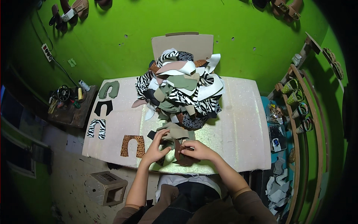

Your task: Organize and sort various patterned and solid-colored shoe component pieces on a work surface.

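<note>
In front of me a small heap of cut material pieces (179, 133), mostly olive and beige, lies near the table's front edge. My left hand (156, 151) curves along its left side, thumb and fingers apart, fingertips touching the olive pieces. My right hand (199, 150) pinches a dark brown piece (182, 158) at the heap's near right. Beyond them rises a large pile of pieces (179, 86) in zebra print, white, green, pink and black. On the left lie U-shaped pieces: leopard print (132, 146), zebra print (96, 129), black (103, 108) and green (108, 90).
The pale table (242, 123) extends to both sides. A small stand with thread spools (80, 93) is at the left. Wooden racks with sandals (294, 96) line the right wall, above scraps (278, 186). A cardboard box (106, 187) sits on the floor.
</note>
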A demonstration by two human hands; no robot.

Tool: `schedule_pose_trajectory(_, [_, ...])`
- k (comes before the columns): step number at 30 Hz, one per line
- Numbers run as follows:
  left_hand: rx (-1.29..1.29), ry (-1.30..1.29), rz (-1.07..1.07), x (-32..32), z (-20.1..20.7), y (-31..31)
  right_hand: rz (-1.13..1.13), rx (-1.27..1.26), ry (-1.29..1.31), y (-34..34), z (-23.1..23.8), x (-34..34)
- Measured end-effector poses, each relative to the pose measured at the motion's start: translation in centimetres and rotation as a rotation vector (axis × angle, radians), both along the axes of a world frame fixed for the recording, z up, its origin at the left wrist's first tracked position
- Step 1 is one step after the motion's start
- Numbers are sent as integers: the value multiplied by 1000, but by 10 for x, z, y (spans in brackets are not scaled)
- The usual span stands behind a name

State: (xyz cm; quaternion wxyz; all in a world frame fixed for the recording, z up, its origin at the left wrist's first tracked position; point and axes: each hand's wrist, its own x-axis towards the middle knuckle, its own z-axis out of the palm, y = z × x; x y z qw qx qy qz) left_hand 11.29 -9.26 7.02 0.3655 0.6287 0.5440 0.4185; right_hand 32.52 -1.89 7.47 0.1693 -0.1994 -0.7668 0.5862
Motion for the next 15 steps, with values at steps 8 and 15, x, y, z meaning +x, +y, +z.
schedule_pose_trajectory(8, [-270, -1, -104, -16, 28, -3, -36, 115, -59, 5, 8, -33])
schedule_pose_trajectory(15, [-177, -228, 0, -51, 9, -14, -186, -25, -112, 1, 8, -67])
